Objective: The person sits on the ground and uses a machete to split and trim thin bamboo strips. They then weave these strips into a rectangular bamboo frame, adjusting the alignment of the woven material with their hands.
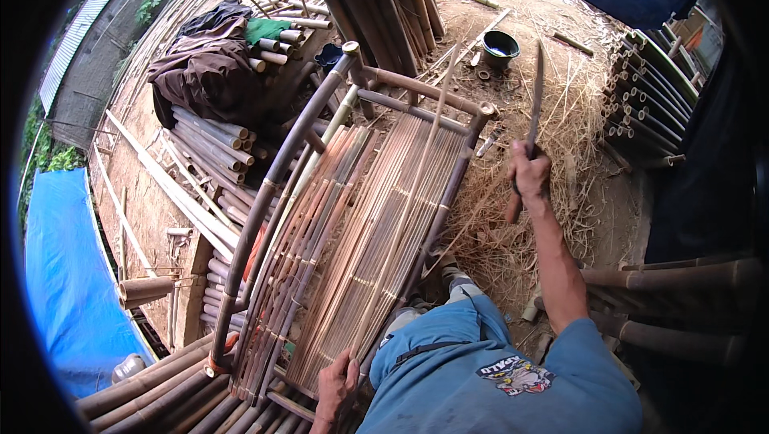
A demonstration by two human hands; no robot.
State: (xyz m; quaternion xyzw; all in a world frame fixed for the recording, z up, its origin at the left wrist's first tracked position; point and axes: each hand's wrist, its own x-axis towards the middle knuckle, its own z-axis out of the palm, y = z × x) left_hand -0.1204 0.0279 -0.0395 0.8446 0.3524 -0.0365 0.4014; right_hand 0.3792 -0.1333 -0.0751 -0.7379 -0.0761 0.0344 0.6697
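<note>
Bamboo slat frame [352, 226] stands tilted against the person's knees, apparently so its slats face the blade. Blue tarpaulin [64, 290] lies at far left; no labels visible. Right hand [529, 174] is clenched around a long knife [534, 98], raised upright. Left hand [336, 386] grips the frame's lower edge, steadying it.

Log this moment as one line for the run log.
left hand: on bamboo frame near end | right hand: grips long blade, raised | shavings beside frame
</note>
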